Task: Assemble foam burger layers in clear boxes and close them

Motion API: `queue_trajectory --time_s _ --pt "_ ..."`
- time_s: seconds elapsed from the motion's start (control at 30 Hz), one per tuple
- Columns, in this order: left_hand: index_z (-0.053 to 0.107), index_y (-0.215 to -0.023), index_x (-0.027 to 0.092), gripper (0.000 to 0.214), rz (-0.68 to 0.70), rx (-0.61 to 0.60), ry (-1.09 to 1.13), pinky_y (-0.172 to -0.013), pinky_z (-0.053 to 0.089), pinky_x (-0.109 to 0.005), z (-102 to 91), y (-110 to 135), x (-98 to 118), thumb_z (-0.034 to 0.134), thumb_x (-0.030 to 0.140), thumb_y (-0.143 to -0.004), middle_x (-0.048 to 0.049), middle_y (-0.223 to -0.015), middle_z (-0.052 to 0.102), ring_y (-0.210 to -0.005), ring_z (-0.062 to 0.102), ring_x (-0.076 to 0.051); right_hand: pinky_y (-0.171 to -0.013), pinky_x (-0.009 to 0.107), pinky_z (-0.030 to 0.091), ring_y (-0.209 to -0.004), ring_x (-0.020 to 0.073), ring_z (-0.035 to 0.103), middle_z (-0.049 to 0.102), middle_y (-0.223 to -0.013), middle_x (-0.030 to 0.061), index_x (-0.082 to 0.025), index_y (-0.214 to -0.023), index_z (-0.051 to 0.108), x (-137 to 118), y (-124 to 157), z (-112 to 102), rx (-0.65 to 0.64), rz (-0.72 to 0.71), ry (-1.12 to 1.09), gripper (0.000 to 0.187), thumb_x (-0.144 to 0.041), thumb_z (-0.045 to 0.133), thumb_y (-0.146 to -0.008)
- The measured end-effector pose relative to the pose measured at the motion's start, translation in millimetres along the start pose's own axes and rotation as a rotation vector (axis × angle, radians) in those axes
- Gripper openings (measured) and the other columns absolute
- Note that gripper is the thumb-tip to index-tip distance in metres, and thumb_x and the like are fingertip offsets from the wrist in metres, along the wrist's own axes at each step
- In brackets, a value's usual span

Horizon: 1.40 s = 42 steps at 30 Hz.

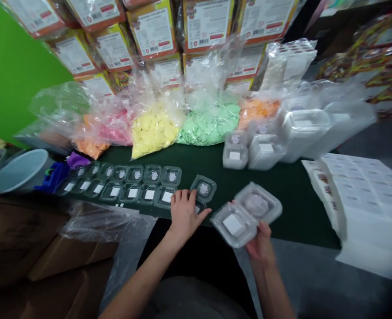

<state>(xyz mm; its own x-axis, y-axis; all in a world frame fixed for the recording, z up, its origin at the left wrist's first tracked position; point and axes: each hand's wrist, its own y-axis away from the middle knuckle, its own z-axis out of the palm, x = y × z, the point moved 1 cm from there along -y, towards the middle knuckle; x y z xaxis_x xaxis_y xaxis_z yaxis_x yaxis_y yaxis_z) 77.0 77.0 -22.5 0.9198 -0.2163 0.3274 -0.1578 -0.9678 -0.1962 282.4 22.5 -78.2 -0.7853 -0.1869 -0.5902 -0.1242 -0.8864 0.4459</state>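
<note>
Bare forearms (143, 283) reach from seven and five o'clock over a dark green table (302, 208), where the right hand (261, 246) grips what looks like a clamshell stack (245, 213), opened out between four and five, thumb near its hinge. Near six, the left hand (184, 213) covers part of a single clear container (204, 188); whether it pinches cannot be told. Thin plastic suggests light, springy, slippery handling, easily creased: best held by the rim, with fingers beneath. Labelled containers (133, 192) line the table between eight and nine o'clock.
</note>
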Motion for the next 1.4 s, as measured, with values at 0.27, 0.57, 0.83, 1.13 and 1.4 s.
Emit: queue_trajectory --time_s 0.27,0.57,0.83,1.13,1.4 --pt "0.058 -0.138 0.027 0.060 0.291 -0.074 0.039 -0.118 0.021 -0.065 4.6 -13 -7 0.072 0.053 -0.085 -0.0113 -0.155 0.046 -0.150 0.026 -0.040 -0.115 0.057 0.042 -0.132 0.0357 0.058 0.073 -0.127 0.0092 -0.028 -0.135 0.063 4 4 3 0.010 -0.017 0.030 0.071 -0.061 0.076 -0.074" --pt "0.065 -0.127 0.019 0.057 0.013 0.013 0.023 -0.107 0.032 -0.066 20.7 -25 -28 0.064 0.061 -0.088 -0.0170 -0.134 0.062 -0.134 0.042 -0.043 -0.116 0.061 0.040 -0.131 0.0378 0.058 0.068 -0.136 0.0109 -0.029 -0.141 0.058 8 0 9 -0.002 -0.034 0.120 0.075 -0.066 0.069 -0.077" --pt "0.058 -0.135 0.025 0.049 0.033 0.016 0.353 -0.115 0.032 -0.058 -29.3 -1 -4 0.061 0.052 -0.094 -0.0099 -0.146 0.056 -0.141 0.039 -0.033 -0.115 0.060 0.041 -0.134 0.0379 0.056 0.069 -0.134 0.0108 -0.028 -0.136 0.063 23 -1 12 -0.036 0.016 0.150 0.077 -0.069 0.076 -0.072" --pt "0.028 -0.158 0.023 0.099 0.150 -0.236 0.598 -0.120 0.034 -0.054 -40.2 18 23 0.079 0.053 -0.078 -0.0155 -0.161 0.035 -0.147 0.036 -0.033 -0.117 0.056 0.040 -0.131 0.0345 0.059 0.069 -0.133 0.0073 -0.030 -0.122 0.069 51 -2 20 -0.004 -0.003 0.149 0.071 -0.060 0.088 -0.061" --pt "0.031 -0.156 0.027 0.088 0.054 -0.216 0.772 -0.107 0.049 -0.046 -28.3 10 36 0.074 0.054 -0.084 -0.0123 -0.152 0.046 -0.126 0.057 -0.027 -0.118 0.051 0.041 -0.129 0.0341 0.061 0.076 -0.121 0.0079 -0.027 -0.107 0.077 23 3 25 -0.047 0.004 0.049 0.049 -0.060 0.082 -0.071"
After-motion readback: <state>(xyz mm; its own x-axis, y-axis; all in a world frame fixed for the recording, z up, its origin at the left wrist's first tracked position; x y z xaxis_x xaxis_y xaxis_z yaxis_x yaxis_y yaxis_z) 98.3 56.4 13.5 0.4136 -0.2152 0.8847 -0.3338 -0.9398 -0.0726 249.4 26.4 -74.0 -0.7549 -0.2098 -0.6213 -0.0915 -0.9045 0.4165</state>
